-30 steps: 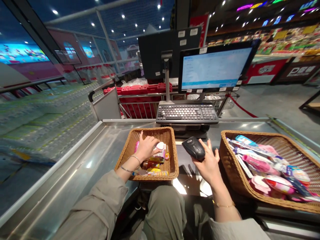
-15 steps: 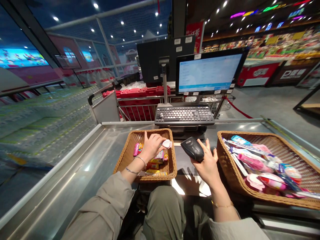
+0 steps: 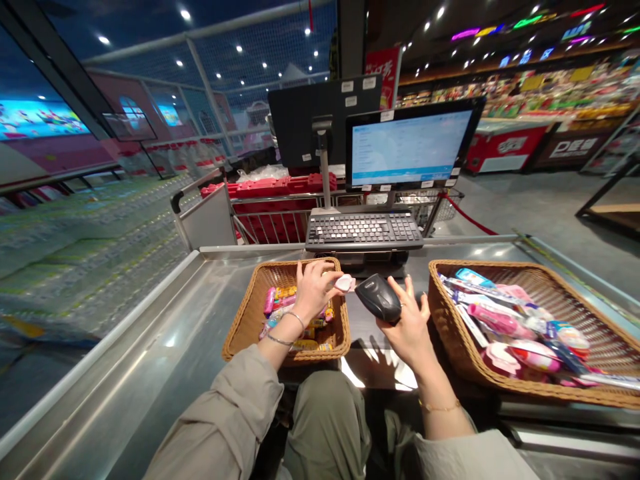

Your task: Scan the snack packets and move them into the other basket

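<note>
My left hand (image 3: pixel 313 288) is closed on a small white and pink packet (image 3: pixel 345 283), lifted over the right rim of the small wicker basket (image 3: pixel 249 313). That packet sits right in front of the nose of a black handheld scanner (image 3: pixel 379 297), which my right hand (image 3: pixel 409 323) grips from below with some fingers spread. Several small colourful sweets and packets lie in the small basket under my left wrist. A larger wicker basket (image 3: pixel 450 347) to the right holds several pink and blue packaged goods.
A black keyboard (image 3: pixel 363 231) and a lit monitor (image 3: pixel 410 148) stand behind the baskets on the steel checkout counter (image 3: pixel 150 347). Red crates in a wire trolley (image 3: pixel 280 200) are beyond. My knees are under the counter gap.
My left hand lifted the white and pink packet out of the small basket and carried it right, up to the scanner. The right hand with the scanner shifted slightly left.
</note>
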Tool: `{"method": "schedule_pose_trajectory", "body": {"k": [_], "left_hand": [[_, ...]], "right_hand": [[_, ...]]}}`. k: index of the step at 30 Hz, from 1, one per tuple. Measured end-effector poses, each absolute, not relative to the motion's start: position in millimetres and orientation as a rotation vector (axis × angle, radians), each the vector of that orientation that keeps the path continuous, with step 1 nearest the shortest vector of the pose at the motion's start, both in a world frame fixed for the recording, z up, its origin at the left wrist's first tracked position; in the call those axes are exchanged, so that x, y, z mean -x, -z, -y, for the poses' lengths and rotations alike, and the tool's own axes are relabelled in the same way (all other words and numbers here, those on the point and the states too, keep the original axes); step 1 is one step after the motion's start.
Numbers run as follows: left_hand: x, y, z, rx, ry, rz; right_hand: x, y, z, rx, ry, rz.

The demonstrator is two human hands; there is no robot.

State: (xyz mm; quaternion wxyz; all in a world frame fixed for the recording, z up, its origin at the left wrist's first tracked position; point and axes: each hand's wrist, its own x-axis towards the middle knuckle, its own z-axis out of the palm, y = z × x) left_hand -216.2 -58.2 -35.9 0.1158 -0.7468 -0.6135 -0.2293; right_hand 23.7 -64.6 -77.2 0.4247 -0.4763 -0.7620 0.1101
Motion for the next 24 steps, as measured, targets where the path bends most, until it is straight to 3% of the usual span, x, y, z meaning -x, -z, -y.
{"method": "schedule_pose_trajectory", "body": {"k": [9, 24], "left_hand": [[221.5, 38.1, 59.7, 2.280, 0.632, 1.786], [219.0, 38.6, 64.9, 2.411, 0.135, 2.256]], "right_hand": [[-24.0, 77.8, 63.9, 1.207, -0.261, 1.917], [-24.4, 81.4, 62.6, 1.177, -0.269, 1.896]]}}
